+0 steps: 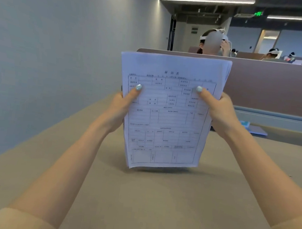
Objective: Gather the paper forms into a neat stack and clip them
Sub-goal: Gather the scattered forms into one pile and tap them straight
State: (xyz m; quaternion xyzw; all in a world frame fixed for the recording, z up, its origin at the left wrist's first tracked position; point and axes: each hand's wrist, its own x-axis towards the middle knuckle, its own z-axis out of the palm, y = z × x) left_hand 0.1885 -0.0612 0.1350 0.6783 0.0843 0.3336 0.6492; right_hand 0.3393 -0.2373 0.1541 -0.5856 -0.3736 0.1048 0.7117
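A stack of white paper forms (166, 120) printed with ruled tables stands upright, its bottom edge on or just above the tan desk (137, 197). My left hand (122, 107) grips its left edge, thumb on the front sheet. My right hand (216, 112) grips the right edge the same way. The sheets look roughly aligned, with a few edges fanned at the top right. No clip is visible.
A brown partition (274, 85) runs across the back of the desk. A flat sheet with something light blue on it (254, 128) lies on the desk at the right. A grey wall stands on the left. People sit behind the partition.
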